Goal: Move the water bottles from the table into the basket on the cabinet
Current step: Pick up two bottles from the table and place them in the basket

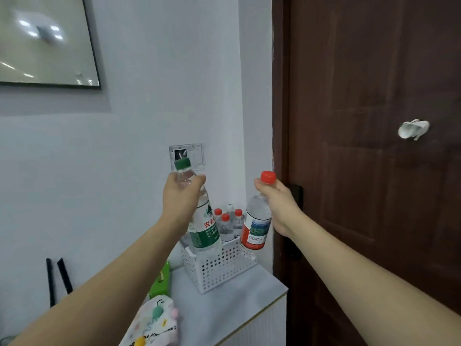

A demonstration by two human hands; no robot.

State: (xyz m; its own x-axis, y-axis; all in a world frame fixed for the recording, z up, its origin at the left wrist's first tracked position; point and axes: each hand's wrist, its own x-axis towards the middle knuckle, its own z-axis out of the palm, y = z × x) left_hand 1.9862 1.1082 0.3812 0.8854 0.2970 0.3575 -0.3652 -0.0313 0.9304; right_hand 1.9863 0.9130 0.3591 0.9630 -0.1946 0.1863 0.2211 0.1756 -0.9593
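My left hand (180, 193) grips the neck of a green-capped, green-labelled water bottle (203, 231), held tilted with its lower end down at the near left rim of the white perforated basket (219, 268). My right hand (275, 196) grips the neck of a red-capped bottle with a red and blue label (255, 231), hanging just over the basket's right rim. Several small red-capped and white-capped bottles (228, 222) stand inside the basket, which sits on the light cabinet top (254, 293) against the wall.
A dark brown door (374, 171) with a black handle plate stands right of the cabinet. A green box (161, 279) and a patterned pouch (154, 323) lie on the cabinet's near left. A clear-covered wall socket (192, 152) is behind the basket.
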